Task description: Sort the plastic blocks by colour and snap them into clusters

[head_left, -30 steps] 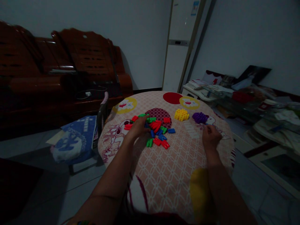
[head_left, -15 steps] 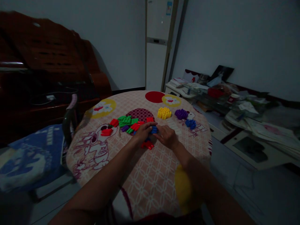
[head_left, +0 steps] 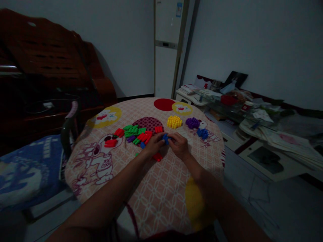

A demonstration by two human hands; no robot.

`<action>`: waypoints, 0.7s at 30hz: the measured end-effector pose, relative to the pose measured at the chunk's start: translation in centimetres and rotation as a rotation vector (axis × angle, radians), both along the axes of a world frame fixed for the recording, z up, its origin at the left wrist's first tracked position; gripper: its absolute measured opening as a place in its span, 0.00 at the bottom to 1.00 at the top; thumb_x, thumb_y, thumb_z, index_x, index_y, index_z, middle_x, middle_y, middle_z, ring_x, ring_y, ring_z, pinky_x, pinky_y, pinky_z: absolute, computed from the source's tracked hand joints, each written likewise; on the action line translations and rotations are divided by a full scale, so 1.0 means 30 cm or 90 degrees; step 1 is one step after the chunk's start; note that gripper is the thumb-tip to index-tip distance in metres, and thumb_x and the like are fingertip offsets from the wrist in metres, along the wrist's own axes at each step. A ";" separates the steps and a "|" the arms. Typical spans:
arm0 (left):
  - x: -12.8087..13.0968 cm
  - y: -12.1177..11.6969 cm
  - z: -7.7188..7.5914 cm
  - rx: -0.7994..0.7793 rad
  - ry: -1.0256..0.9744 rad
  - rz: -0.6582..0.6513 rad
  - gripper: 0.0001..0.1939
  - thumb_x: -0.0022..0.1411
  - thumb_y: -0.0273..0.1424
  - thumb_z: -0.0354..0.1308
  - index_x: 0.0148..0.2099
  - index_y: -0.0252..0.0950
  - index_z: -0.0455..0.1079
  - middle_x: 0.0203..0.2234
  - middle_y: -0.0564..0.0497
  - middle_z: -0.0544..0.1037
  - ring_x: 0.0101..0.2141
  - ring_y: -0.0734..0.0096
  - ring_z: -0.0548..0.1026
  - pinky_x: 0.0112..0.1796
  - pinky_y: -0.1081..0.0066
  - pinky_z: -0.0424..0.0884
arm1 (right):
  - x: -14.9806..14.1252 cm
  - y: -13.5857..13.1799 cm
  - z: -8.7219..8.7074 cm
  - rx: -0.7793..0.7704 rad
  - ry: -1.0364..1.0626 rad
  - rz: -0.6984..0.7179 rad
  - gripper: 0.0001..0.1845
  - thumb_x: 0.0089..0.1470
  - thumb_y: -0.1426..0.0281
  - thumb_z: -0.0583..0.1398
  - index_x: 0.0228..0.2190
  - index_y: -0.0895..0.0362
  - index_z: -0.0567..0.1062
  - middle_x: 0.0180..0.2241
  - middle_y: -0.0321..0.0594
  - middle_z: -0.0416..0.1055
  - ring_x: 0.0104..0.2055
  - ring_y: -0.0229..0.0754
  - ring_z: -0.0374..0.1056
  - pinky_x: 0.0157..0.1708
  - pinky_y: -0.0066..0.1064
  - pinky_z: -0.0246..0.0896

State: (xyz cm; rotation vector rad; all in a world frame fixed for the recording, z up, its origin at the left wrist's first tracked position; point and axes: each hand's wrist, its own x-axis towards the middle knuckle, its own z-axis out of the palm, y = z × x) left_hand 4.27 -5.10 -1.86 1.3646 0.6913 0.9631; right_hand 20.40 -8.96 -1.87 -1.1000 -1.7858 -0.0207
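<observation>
- My left grip [head_left: 154, 144] and right grip [head_left: 179, 144] are closed on blue pieces [head_left: 166, 138], held between their fingertips over the cloth-covered desk [head_left: 161, 191].
- I see green pieces [head_left: 132, 129] left of my left grip; a yellow cluster [head_left: 174, 122] sits beyond, near a purple cluster [head_left: 192, 123].

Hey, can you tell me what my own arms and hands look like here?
Your left hand and right hand are ungloved. The left forearm and right forearm show no sleeves, and no watch or bracelet is visible. It's too dim to tell about rings or small markings.
</observation>
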 end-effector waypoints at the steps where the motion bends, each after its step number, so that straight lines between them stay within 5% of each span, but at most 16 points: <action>1: 0.002 0.003 -0.005 0.014 0.005 -0.002 0.27 0.51 0.35 0.65 0.54 0.33 0.73 0.51 0.41 0.77 0.52 0.56 0.74 0.51 0.59 0.72 | 0.012 0.006 0.001 -0.007 0.020 -0.010 0.09 0.61 0.69 0.57 0.39 0.55 0.78 0.35 0.42 0.76 0.35 0.42 0.71 0.37 0.33 0.68; 11: -0.005 0.007 -0.006 0.078 0.093 -0.023 0.22 0.52 0.42 0.68 0.45 0.33 0.77 0.41 0.42 0.81 0.40 0.58 0.79 0.44 0.59 0.75 | 0.337 0.029 0.004 -0.022 0.081 -0.455 0.05 0.54 0.72 0.60 0.30 0.58 0.77 0.31 0.43 0.74 0.35 0.45 0.67 0.39 0.35 0.60; 17: -0.011 0.004 -0.005 0.127 0.119 -0.015 0.19 0.55 0.39 0.64 0.45 0.33 0.77 0.38 0.42 0.82 0.37 0.59 0.80 0.40 0.60 0.76 | 0.388 0.040 -0.012 -0.090 0.010 -0.536 0.04 0.53 0.75 0.59 0.30 0.57 0.75 0.33 0.45 0.72 0.38 0.47 0.64 0.40 0.35 0.56; 21: -0.060 0.008 0.030 0.291 0.212 0.113 0.14 0.59 0.33 0.57 0.44 0.35 0.78 0.43 0.43 0.82 0.44 0.59 0.79 0.47 0.60 0.74 | 0.383 0.053 -0.023 -0.096 -0.031 -0.547 0.06 0.54 0.77 0.58 0.28 0.56 0.73 0.33 0.43 0.69 0.38 0.46 0.62 0.38 0.34 0.54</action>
